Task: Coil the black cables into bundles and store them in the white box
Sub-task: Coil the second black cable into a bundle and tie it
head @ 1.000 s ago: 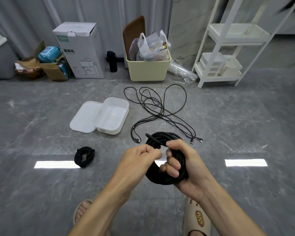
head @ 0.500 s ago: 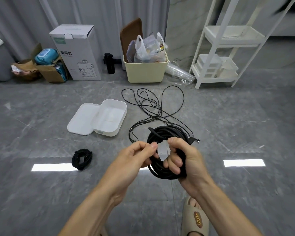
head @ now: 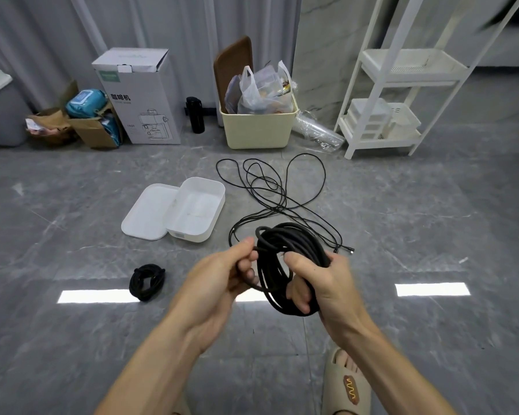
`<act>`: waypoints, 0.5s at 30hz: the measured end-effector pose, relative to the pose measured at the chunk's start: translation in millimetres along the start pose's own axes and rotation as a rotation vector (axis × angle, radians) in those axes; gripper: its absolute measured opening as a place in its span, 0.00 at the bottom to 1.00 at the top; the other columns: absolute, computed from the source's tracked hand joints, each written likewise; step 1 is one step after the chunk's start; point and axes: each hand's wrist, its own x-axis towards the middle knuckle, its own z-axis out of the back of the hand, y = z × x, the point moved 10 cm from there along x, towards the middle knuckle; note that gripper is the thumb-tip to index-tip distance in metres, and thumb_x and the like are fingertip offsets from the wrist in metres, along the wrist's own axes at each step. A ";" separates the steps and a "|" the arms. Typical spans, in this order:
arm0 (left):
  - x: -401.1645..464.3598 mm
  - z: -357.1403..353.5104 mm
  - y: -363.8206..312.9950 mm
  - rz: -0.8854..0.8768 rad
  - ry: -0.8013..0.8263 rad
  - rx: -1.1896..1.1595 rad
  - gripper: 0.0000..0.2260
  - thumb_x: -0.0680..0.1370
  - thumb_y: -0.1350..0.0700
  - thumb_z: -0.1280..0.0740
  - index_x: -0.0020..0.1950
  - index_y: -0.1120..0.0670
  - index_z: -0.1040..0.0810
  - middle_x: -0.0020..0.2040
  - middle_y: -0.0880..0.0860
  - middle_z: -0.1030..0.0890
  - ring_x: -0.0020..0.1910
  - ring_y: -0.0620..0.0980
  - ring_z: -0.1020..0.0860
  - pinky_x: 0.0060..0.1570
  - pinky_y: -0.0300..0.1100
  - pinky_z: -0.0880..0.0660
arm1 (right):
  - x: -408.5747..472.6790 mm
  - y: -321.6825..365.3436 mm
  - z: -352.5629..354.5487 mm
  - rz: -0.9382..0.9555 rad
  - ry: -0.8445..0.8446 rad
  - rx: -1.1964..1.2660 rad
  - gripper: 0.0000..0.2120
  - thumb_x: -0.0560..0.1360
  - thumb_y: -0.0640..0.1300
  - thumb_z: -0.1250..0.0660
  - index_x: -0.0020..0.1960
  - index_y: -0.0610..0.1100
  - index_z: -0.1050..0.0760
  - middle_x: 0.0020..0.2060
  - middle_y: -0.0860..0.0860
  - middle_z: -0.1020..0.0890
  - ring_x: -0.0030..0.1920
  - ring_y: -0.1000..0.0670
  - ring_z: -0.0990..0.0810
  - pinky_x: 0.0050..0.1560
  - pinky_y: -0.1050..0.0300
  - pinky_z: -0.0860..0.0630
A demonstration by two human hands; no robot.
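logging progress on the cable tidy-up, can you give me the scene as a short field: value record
left hand: pinches the loose end of the coil
right hand: grips the coiled cable
finished bundle: lies on the floor, left of the hands
loose cable: thin, uncoiled, spread on the floor
white box: open, no cable inside, lid beside it
stored so far: none

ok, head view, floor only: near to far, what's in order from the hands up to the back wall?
Hands, left and right, gripping the thick cable coil → white box with its lid off beside it → loose thin cable → cream bin at the wall.
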 end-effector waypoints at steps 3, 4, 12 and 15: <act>1.4 4.4 5.8 0.102 0.016 -0.083 0.09 0.72 0.52 0.29 0.39 0.58 0.20 0.27 0.47 0.37 0.22 0.44 0.34 0.30 0.39 0.25 | 0.2 -4.3 -0.2 -0.022 -0.002 -0.036 0.15 0.64 0.54 0.29 0.25 0.48 0.29 0.17 0.46 0.32 0.19 0.47 0.34 0.35 0.47 0.29; 1.1 4.8 6.0 0.120 0.043 -0.042 0.10 0.71 0.52 0.29 0.42 0.60 0.19 0.27 0.47 0.39 0.20 0.43 0.39 0.23 0.35 0.31 | 0.6 -5.6 3.4 -0.031 -0.029 -0.038 0.16 0.64 0.53 0.28 0.24 0.48 0.29 0.17 0.46 0.32 0.19 0.47 0.35 0.34 0.49 0.30; 0.5 8.9 3.5 0.001 0.118 0.680 0.15 0.77 0.39 0.35 0.44 0.49 0.16 0.25 0.42 0.38 0.22 0.43 0.40 0.22 0.32 0.43 | 2.5 -13.5 18.3 -0.160 -0.122 0.258 0.17 0.65 0.48 0.26 0.25 0.47 0.33 0.18 0.50 0.39 0.18 0.51 0.40 0.32 0.55 0.28; -3.1 -2.2 16.3 0.021 0.181 0.700 0.21 0.72 0.31 0.34 0.49 0.48 0.23 0.33 0.44 0.27 0.28 0.43 0.27 0.25 0.37 0.33 | 0.9 -13.2 12.0 -0.209 -0.087 0.458 0.15 0.64 0.49 0.29 0.28 0.47 0.34 0.18 0.53 0.42 0.17 0.53 0.42 0.28 0.59 0.28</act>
